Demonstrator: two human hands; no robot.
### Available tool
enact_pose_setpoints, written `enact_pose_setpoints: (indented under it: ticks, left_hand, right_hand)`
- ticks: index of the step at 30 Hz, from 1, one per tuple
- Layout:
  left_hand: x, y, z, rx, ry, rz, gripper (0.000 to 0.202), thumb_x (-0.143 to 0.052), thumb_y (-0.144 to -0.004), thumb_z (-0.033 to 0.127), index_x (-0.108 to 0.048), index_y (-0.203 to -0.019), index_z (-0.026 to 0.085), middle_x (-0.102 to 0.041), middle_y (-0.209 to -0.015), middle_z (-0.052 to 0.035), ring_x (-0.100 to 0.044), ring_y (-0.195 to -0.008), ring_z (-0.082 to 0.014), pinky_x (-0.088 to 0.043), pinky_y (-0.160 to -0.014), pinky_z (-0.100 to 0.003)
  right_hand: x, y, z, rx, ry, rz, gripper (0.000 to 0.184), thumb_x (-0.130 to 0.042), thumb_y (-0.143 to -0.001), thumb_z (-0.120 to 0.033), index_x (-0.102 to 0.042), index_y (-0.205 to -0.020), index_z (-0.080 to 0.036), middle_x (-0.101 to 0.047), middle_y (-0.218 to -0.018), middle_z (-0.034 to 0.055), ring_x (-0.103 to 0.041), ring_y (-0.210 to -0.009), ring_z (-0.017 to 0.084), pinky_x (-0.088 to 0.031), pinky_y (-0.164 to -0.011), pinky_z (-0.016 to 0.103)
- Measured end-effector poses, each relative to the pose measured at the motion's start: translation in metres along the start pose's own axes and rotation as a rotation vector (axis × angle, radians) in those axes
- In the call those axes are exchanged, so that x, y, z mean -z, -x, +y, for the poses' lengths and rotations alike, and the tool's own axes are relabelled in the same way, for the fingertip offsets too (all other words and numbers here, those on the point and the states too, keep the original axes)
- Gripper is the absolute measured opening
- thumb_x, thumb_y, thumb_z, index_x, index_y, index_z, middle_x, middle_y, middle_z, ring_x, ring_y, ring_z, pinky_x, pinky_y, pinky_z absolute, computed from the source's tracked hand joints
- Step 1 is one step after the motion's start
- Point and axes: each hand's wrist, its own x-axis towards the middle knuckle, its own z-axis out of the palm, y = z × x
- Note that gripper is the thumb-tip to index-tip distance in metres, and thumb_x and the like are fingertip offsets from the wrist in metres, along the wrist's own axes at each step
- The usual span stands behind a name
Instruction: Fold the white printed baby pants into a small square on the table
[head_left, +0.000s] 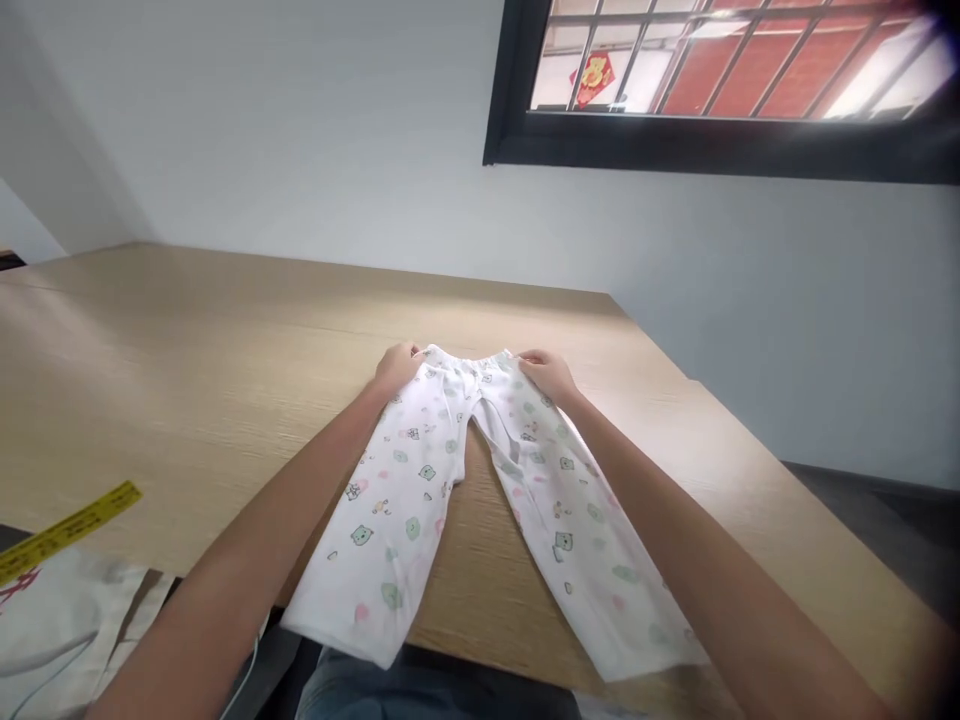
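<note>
A small pair of white children's trousers (409, 500) with a print of little green and pink animals lies flat on the wooden table (187, 380), waistband away from me, legs spread toward the near edge. My left hand (397, 367) pinches the left corner of the waistband. My right hand (547, 373) pinches the right corner. Both forearms stretch out along the trouser legs. The leg ends hang slightly over the table's near edge.
A yellow tape measure (67, 528) lies at the near left edge, over a white cloth bag (60, 630) with red print. A white wall runs behind the table, with a dark-framed window (720, 140) above right. The table's right edge drops to a dark floor (885, 530).
</note>
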Motion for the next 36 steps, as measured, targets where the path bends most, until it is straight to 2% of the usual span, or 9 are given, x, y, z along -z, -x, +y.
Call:
enact_pose_setpoints:
  ticks: [6, 10, 13, 16, 20, 25, 30, 33, 36]
  left_hand:
    - [0.025, 0.071, -0.001, -0.212, 0.013, -0.063, 0.026, -0.043, -0.087, 0.026, -0.056, -0.107, 0.015, -0.057, -0.111, -0.0086, -0.053, -0.1, -0.0206, -0.043, -0.087, -0.035]
    - [0.026, 0.113, 0.0, -0.436, 0.018, -0.254, 0.031, -0.038, -0.089, 0.032, -0.054, -0.113, 0.022, -0.057, -0.118, -0.0032, -0.053, -0.105, -0.0187, -0.043, -0.088, -0.031]
    - [0.016, 0.121, 0.001, -0.509, -0.011, -0.277, 0.035, -0.032, -0.091, 0.029, -0.051, -0.119, 0.02, -0.052, -0.125, -0.0061, -0.048, -0.113, -0.0195, -0.038, -0.096, -0.035]
    - [0.008, 0.139, 0.003, -0.529, -0.072, -0.265, 0.042, -0.032, -0.092, 0.032, -0.041, -0.129, 0.016, -0.039, -0.138, -0.0095, -0.03, -0.128, -0.0245, -0.022, -0.106, -0.045]
    - [0.011, 0.206, 0.003, -0.599, -0.226, -0.393, 0.052, -0.023, -0.094, 0.038, -0.015, -0.141, 0.018, -0.018, -0.147, -0.0053, -0.011, -0.135, -0.0246, -0.012, -0.109, -0.049]
    - [0.026, 0.274, -0.001, -0.758, -0.232, -0.4, 0.062, -0.036, -0.091, 0.041, -0.006, -0.142, 0.025, -0.025, -0.143, -0.0048, -0.026, -0.131, -0.0244, -0.03, -0.105, -0.042]
    - [0.033, 0.249, 0.028, -0.598, -0.132, -0.395, 0.045, -0.029, -0.093, 0.038, -0.032, -0.136, 0.024, -0.035, -0.14, -0.0024, -0.035, -0.127, -0.0193, -0.036, -0.103, -0.036]
    - [0.015, 0.194, 0.061, -0.686, -0.106, -0.385, 0.051, -0.026, -0.093, 0.041, -0.026, -0.138, 0.017, -0.023, -0.146, -0.0056, -0.015, -0.135, -0.0208, -0.021, -0.11, -0.04]
    - [-0.016, 0.128, 0.093, -0.682, -0.157, -0.417, 0.057, -0.021, -0.093, 0.043, -0.023, -0.138, 0.008, -0.02, -0.146, -0.014, -0.014, -0.134, -0.0272, -0.022, -0.107, -0.043]
  right_hand:
    - [-0.004, 0.044, -0.019, 0.243, 0.186, -0.027, 0.03, -0.04, -0.09, -0.021, -0.052, -0.117, -0.016, -0.04, -0.134, 0.0122, -0.032, -0.124, 0.027, -0.028, -0.1, 0.048]
    - [-0.025, 0.077, -0.061, 0.489, 0.276, -0.255, 0.037, -0.027, -0.094, -0.03, -0.051, -0.122, -0.025, -0.034, -0.14, 0.0025, -0.019, -0.131, 0.028, -0.01, -0.103, 0.06]
    - [-0.052, 0.083, -0.092, 0.61, 0.339, -0.432, 0.04, -0.022, -0.095, -0.035, -0.044, -0.128, -0.032, -0.036, -0.139, -0.0014, -0.022, -0.13, 0.028, -0.01, -0.101, 0.063]
    - [-0.075, 0.07, -0.106, 0.595, 0.41, -0.48, 0.039, -0.025, -0.096, -0.033, -0.037, -0.133, -0.03, -0.034, -0.14, 0.0008, -0.022, -0.13, 0.029, -0.011, -0.101, 0.064]
    - [-0.089, 0.044, -0.105, 0.453, 0.464, -0.401, 0.044, -0.041, -0.093, -0.034, -0.034, -0.134, -0.021, -0.028, -0.142, 0.009, -0.022, -0.129, 0.031, -0.01, -0.102, 0.062]
    - [-0.088, 0.036, -0.104, 0.435, 0.453, -0.379, 0.044, -0.049, -0.089, -0.034, -0.039, -0.13, -0.019, -0.031, -0.139, 0.0098, -0.029, -0.126, 0.03, -0.019, -0.101, 0.059]
    - [-0.046, 0.031, -0.102, 0.528, 0.387, -0.494, 0.034, -0.048, -0.09, -0.033, -0.048, -0.121, -0.019, -0.041, -0.131, 0.0094, -0.043, -0.115, 0.025, -0.036, -0.095, 0.05]
    - [-0.007, 0.03, -0.085, 0.516, 0.371, -0.511, 0.034, -0.047, -0.091, -0.033, -0.048, -0.121, -0.018, -0.043, -0.13, 0.0098, -0.047, -0.112, 0.024, -0.04, -0.092, 0.047]
    - [0.025, 0.039, -0.06, 0.47, 0.399, -0.472, 0.026, -0.05, -0.09, -0.032, -0.055, -0.111, -0.017, -0.054, -0.117, 0.0079, -0.055, -0.099, 0.02, -0.046, -0.085, 0.041]
